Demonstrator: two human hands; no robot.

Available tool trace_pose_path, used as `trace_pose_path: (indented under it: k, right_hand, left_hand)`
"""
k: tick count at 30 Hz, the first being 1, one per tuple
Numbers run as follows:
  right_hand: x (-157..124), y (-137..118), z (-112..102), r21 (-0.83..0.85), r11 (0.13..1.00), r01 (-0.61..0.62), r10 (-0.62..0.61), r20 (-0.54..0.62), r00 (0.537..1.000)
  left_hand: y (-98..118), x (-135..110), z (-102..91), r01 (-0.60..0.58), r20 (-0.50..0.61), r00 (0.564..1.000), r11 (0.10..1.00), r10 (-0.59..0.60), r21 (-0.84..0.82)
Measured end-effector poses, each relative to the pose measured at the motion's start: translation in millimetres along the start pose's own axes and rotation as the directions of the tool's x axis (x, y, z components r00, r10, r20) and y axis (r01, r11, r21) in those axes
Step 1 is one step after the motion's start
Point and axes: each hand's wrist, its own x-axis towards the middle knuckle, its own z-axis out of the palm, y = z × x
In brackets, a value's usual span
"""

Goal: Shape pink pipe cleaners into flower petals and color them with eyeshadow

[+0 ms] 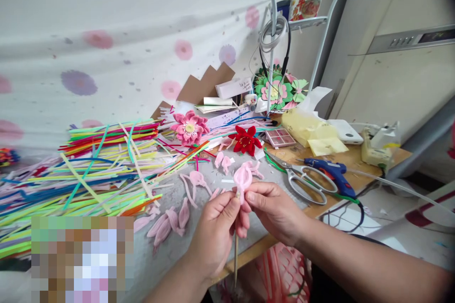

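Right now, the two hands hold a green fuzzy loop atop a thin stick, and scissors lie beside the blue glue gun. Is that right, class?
Not quite: the head view shows the fuzzy loop is pale pink, not green. The left hand and right hand hold it atop the thin stick, and the scissors lie beside the blue glue gun.

The petal (242,176) is pink, the stick (235,255) is maybe tan, and the white sheet (142,68) has pink and purple spots.
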Motion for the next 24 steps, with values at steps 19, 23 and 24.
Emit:
trace_pose_path:
  k: [19, 23, 24]
  right_hand:
    - [28, -20, -41, -0.183, 0.983, 0.021, -0.089, -0.371, 0.924]
    - [29, -1, -30, -0.398, 0.917, -0.012, -0.092, -0.241, 0.966]
    - [30, 4, -24, -0.466, 0.885, 0.0, -0.105, -0.2, 0.974]
  left_hand:
    - [51, 34, -64.2, 0.04, -0.088, 0.995, 0.665, 0.04, 0.746]
    - [43, 49, -67.2, -0.15, -0.033, 0.898, 0.375, 0.439, 0.915]
    - [36, 48, -61.5, -0.187, -0.011, 0.908, 0.428, 0.419, 0.884]
